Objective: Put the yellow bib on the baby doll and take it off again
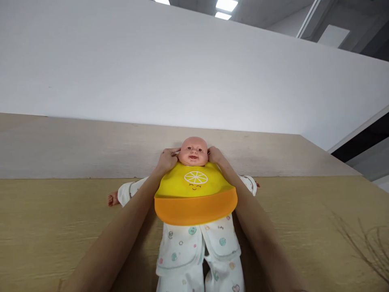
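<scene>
A baby doll (193,151) lies on its back in the middle of the view, its head away from me and its arms spread to the sides. Over its chest lies a yellow bib (173,181) with a white citrus slice, a smiling face and an orange catch pocket (196,209) along the bottom. My left hand (167,159) is closed on the bib's neck band at the left of the doll's head. On the other side, my right hand (214,155) pinches the band by the doll's ear. The band's ends behind the neck are hidden.
The doll wears white patterned clothes (182,247). Under it is a wooden surface (60,227), with a paler strip (75,150) behind and a white panel (182,73) beyond. Thin dry twigs (367,247) show at the lower right.
</scene>
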The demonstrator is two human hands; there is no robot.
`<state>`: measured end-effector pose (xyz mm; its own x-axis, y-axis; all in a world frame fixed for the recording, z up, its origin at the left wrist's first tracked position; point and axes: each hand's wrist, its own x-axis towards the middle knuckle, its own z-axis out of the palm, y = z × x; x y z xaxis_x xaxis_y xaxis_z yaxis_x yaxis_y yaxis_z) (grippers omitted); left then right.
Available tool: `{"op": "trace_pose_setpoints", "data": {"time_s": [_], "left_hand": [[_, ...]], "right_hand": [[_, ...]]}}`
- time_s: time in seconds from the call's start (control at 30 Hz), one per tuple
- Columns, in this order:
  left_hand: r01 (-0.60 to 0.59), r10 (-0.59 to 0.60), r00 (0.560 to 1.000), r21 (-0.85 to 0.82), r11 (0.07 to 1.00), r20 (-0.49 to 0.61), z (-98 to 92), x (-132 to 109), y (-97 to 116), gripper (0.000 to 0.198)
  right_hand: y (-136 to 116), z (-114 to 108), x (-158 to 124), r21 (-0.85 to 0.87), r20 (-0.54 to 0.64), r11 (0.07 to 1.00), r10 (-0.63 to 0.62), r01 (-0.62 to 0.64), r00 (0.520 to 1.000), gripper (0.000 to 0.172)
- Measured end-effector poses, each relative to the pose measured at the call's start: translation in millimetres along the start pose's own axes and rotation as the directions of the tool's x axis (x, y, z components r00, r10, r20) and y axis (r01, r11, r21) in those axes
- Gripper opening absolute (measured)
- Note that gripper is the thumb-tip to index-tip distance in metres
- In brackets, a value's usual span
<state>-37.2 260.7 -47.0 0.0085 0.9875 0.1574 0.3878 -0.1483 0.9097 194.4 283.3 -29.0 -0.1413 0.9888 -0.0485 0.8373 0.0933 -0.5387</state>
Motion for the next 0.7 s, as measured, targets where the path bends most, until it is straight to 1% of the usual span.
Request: {"op": "trace_pose_setpoints", "data": {"time_s": [0.07,0.13,0.3,0.4,0.57,0.7], "left_hand": [[-0.012,0.012,1.0,-0.002,1.0,0.017,0.7,-0.9,-0.8,0.059],[-0.016,0.016,1.0,-0.003,1.0,0.025,1.2,-1.9,-1.9,0.059],[-0.002,0.003,1.0,-0.014,1.0,0.026,2.0,-1.2,-5.2,0.058],[0.007,-0.005,0.999,-0.037,0.999,0.047,2.5,-0.8,-5.4,0.056],[0.024,-0.019,0.997,-0.075,0.997,0.075,2.1,-3.0,-1.3,0.05],[0.048,-0.04,0.996,-0.105,0.993,0.078,0.6,-2.3,2.0,0.043]], "right_hand": [[0.2,-0.7,2.0,-0.018,0.004,1.0,0.01,-0.01,1.0,0.027],[0.3,-1.0,3.3,-0.03,0.011,0.999,0.014,-0.014,1.0,0.031],[0.3,-0.2,0.7,-0.02,0.026,1.0,0.018,-0.018,0.999,0.03],[-0.5,-0.4,-3.6,0.013,0.028,1.0,0.011,-0.011,1.0,0.032],[-1.9,-1.5,-12.1,0.081,0.015,0.997,0.003,-0.005,1.0,0.034],[-2.4,-2.1,-15.0,0.122,0.027,0.992,0.022,-0.025,0.999,0.034]]}}
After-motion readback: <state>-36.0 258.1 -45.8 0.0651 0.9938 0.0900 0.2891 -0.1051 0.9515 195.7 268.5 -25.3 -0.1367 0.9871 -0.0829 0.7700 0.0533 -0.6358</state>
